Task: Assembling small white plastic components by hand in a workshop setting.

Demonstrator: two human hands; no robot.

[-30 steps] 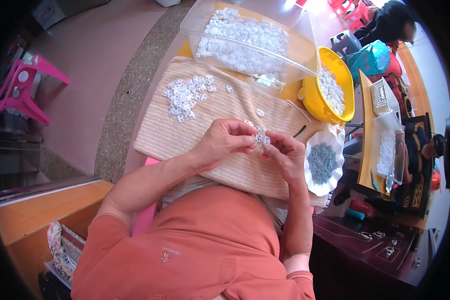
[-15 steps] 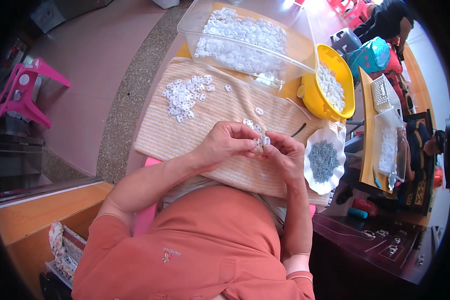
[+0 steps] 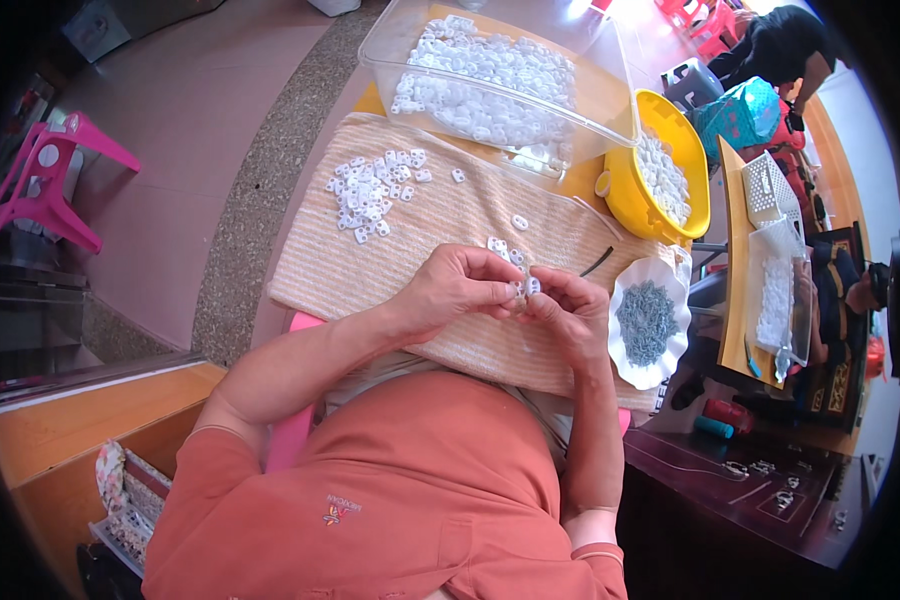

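Observation:
Over the striped towel (image 3: 420, 250), both my hands are drawn close together. My left hand (image 3: 462, 288) is closed in a pinch on a small white plastic piece with holes, partly hidden by the fingers. A white oval plastic piece (image 3: 534, 286) is gripped between the thumb and finger of my right hand (image 3: 570, 308), touching or almost touching the other one. Just beyond my fingertips lie a few more white pieces (image 3: 497, 246). A single white oval (image 3: 520, 222) rests farther off. To the far left is a heap of small two-holed white pieces (image 3: 362, 195).
A clear bin (image 3: 600, 128) of white parts stands at the back, beside a yellow basin (image 3: 701, 190) holding more. Right of my hand is a white scalloped dish (image 3: 621, 352) of small grey metal parts. A thin dark strip (image 3: 597, 262) lies nearby. Another person (image 3: 775, 50) is at the upper right.
My fingers have shifted slightly around the white pieces, and the oval in my right hand shows a little more. The heap, bin and dish stay put.

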